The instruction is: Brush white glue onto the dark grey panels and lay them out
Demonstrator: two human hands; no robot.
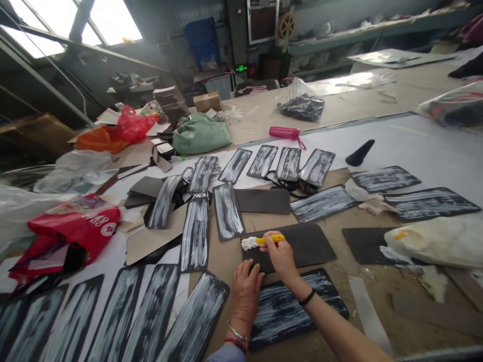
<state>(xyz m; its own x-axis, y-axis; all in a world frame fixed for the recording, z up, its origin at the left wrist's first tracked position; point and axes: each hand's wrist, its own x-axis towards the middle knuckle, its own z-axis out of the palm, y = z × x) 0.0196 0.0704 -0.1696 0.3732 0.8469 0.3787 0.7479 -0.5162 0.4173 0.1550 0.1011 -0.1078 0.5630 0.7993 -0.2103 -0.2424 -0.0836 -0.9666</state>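
Observation:
My right hand [279,256] grips the yellow handle of a brush [271,239]. White paste covers its bristles, which are over the left end of a plain dark panel [309,244]. My left hand [246,289] lies with its fingers stretched out, fingertips at that panel's near left corner. Just below it is another dark panel [290,306] streaked with white, partly hidden by my right forearm. A streaked panel [228,211] lies just beyond the brush, and a bare dark panel [264,200] sits behind.
Several streaked panels [151,306] spread across the table at the left and far side. A white container [441,241] lies at the right on a dark panel. Farther off are a pink bottle [285,132], a green bag [202,133] and a red bag [75,226].

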